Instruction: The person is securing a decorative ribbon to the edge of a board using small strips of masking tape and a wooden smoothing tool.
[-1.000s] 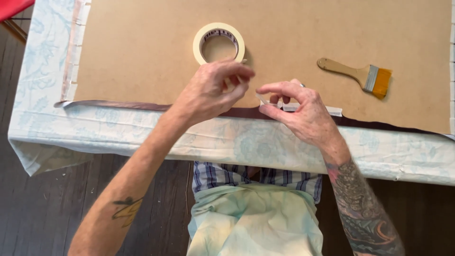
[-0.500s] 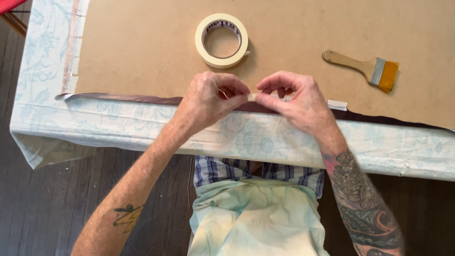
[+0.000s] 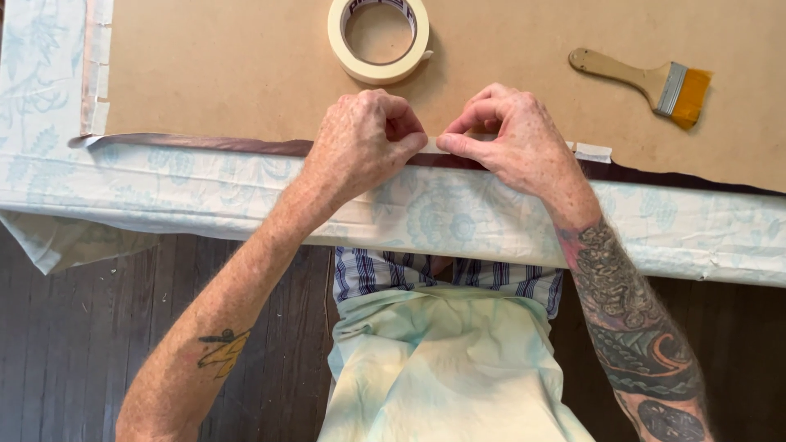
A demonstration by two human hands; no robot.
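Both hands, left hand and right hand, pinch a short cream masking-tape strip at the brown board's near edge, where uneven pressing could crease or misplace it.

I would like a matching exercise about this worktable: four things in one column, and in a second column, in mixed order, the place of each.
Things:
1. roll of masking tape
2. paintbrush
3. left hand
4. right hand

Places:
A. far right on the brown board
B. at the board's near edge, right of the other hand
C. top centre of the board
D. at the board's near edge, below the tape roll

Pairs: 1-C, 2-A, 3-D, 4-B
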